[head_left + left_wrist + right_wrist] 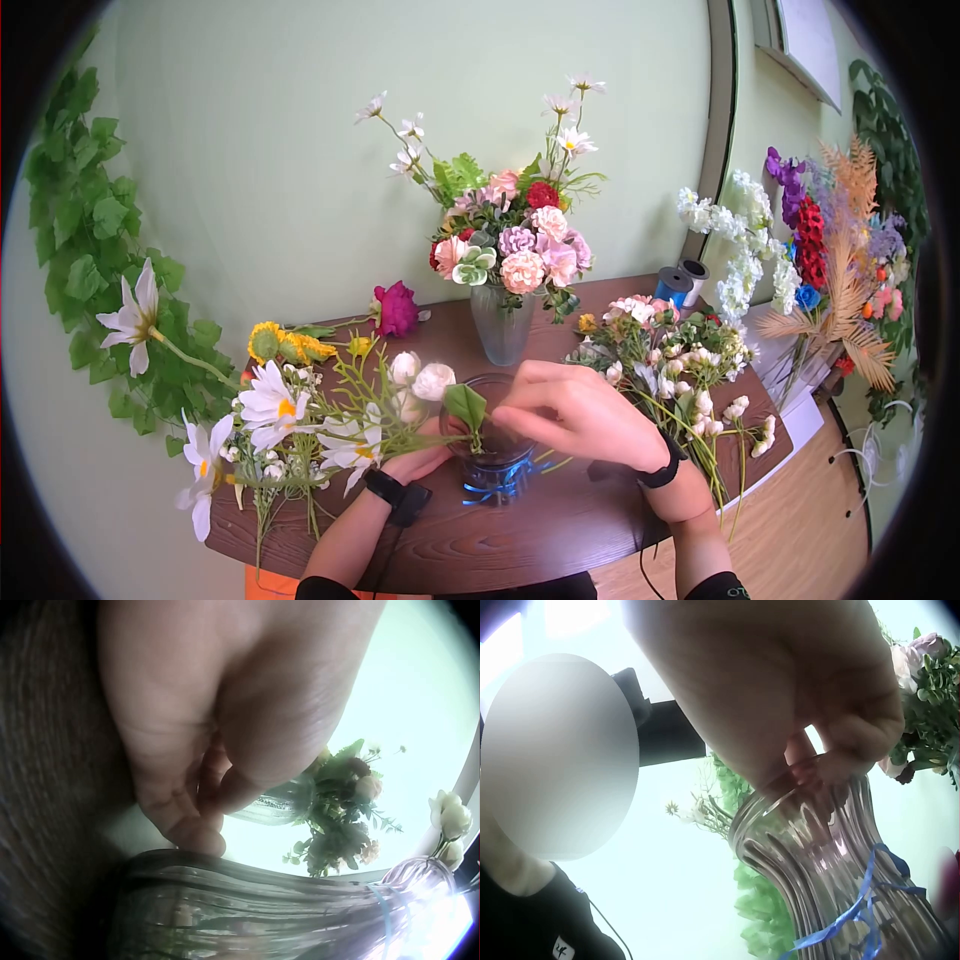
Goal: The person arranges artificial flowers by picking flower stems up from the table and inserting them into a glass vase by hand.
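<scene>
A ribbed glass vase (pixel 490 475) with a blue ribbon (pixel 866 900) round its middle stands near the table's front. My right hand (pixel 575 412) is over its mouth, fingers bent down at the rim (pixel 754 821) and partly seen through the glass; I cannot tell what they pinch. White roses (pixel 432 382) and a green leaf (pixel 465 405) show at the mouth's left side. Left of the vase is my left hand (pixel 418 458), partly hidden by flowers in the head view. Its fingers bend loosely, fingertips right at the glass (pixel 225 900), in the left wrist view.
Behind stands a second vase (pixel 502 330) filled with mixed flowers (pixel 520 240). White daisies (pixel 270 405) and yellow blooms (pixel 290 345) lie left, a magenta flower (pixel 397 310) farther back. White-budded stems (pixel 690 390) and ribbon spools (pixel 675 285) are on the right.
</scene>
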{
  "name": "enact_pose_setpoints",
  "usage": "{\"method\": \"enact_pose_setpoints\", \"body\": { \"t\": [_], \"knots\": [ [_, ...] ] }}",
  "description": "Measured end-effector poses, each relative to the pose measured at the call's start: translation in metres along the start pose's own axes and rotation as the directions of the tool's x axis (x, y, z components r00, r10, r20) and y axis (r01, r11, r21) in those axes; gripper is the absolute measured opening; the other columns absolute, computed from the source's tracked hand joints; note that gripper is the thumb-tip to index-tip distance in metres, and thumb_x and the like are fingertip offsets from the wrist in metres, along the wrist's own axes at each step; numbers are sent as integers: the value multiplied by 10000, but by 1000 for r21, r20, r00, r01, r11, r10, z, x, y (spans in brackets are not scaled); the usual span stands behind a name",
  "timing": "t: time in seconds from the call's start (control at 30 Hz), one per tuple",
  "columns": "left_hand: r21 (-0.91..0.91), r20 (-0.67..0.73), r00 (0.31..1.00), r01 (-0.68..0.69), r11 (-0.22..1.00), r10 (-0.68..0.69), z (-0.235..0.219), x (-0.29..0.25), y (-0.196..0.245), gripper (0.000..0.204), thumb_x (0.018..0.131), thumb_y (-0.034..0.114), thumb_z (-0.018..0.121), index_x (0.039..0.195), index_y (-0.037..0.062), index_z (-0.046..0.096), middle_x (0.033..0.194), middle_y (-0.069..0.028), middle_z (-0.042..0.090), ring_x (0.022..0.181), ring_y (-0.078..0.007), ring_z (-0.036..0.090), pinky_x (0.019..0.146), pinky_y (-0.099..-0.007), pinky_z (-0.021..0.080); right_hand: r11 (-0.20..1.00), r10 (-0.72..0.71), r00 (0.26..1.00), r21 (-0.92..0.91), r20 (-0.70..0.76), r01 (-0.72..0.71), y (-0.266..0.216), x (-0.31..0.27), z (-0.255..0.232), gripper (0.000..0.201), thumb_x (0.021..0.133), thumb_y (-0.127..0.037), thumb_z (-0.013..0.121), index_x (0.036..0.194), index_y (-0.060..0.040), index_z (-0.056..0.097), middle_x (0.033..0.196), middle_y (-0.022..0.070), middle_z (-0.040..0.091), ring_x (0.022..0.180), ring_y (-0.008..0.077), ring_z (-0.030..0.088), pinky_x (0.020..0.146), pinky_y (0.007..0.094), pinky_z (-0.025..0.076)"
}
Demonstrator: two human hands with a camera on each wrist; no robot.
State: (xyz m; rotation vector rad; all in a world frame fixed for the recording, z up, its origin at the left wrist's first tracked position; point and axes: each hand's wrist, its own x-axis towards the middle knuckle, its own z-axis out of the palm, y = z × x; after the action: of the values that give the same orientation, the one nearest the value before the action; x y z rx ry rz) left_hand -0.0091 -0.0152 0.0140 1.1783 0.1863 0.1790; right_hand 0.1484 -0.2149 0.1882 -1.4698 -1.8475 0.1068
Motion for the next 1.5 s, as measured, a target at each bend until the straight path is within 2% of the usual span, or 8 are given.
{"method": "enact_pose_setpoints", "body": {
  "t": [0.27, 0.37, 0.47, 0.9, 1.1, 1.23, 1.43, 1.5],
  "knots": [
    [-167, 53, 998, -18, 986, 27, -14, -2, -9, 201, 984, 103, 589, 1172, 44, 628, 1121, -53, 670, 1013, -124, 627, 883, -269, 506, 1000, 12, 995, 1, -101, -12, 0, -3, -26, 99, 901, -97, 687, 919, -9, 727, 829, 83, 627, 706, 212, 610, 615, 323, 476],
    [-189, -91, 994, 38, 981, -56, -11, -4, -8, 195, 966, 69, 591, 1153, 22, 627, 1086, -65, 673, 977, -126, 632, 849, -266, 513, 999, 47, 986, 7, -157, -47, 2, -7, -39, 105, 898, -97, 690, 908, 2, 724, 810, 81, 632, 701, 204, 599, 627, 319, 470],
    [-252, 35, 999, 17, 968, -9, -28, -2, -19, 225, 979, 93, 575, 1183, 5, 616, 1106, -75, 683, 1011, -152, 645, 869, -288, 528, 988, 50, 967, -132, -250, -85, 9, -12, -54, 129, 892, -152, 699, 886, -24, 721, 798, 96, 622, 704, 270, 610, 644, 368, 483],
    [-523, 16, 996, 80, 849, -84, -77, 2, -58, 329, 1016, 190, 487, 1305, 37, 526, 1261, -72, 595, 1165, -185, 566, 995, -345, 469, 732, 454, 795, -341, -401, -590, 81, -54, -110, 213, 844, -170, 735, 995, -19, 728, 843, 148, 719, 738, 269, 696, 681, 367, 539],
    [-637, -5, 996, 69, 768, -94, -102, 3, -74, 378, 1033, 236, 447, 1361, 52, 485, 1332, -71, 554, 1235, -201, 530, 1052, -371, 442, 474, 798, 585, -449, -145, -757, 152, -63, -121, 235, 749, -217, 742, 872, -18, 745, 751, 131, 713, 661, 236, 680, 624, 357, 524],
    [-703, -25, 994, 57, 709, -105, -117, 3, -85, 410, 1044, 266, 420, 1398, 62, 458, 1380, -70, 527, 1283, -211, 506, 1091, -388, 424, 527, 748, 663, -628, 23, -573, 189, -61, -108, 247, 728, -226, 737, 837, -5, 734, 723, 120, 701, 619, 222, 656, 585, 359, 503],
    [-790, -45, 990, 46, 611, -134, -140, 8, -99, 459, 1061, 311, 379, 1454, 77, 417, 1452, -68, 487, 1354, -226, 470, 1149, -415, 397, 498, 814, 581, -528, 11, -687, 227, -64, -85, 242, 744, -236, 723, 784, 2, 704, 733, 81, 712, 672, 199, 685, 609, 344, 532],
    [-666, -41, 996, 35, 745, -83, -146, 7, -103, 489, 1067, 333, 345, 1482, 76, 379, 1497, -61, 437, 1396, -222, 413, 1182, -407, 341, 595, 715, 680, -652, 162, -470, 255, -64, -82, 209, 761, -205, 707, 778, 3, 701, 736, 82, 718, 697, 189, 700, 620, 338, 541]
  ]
}}
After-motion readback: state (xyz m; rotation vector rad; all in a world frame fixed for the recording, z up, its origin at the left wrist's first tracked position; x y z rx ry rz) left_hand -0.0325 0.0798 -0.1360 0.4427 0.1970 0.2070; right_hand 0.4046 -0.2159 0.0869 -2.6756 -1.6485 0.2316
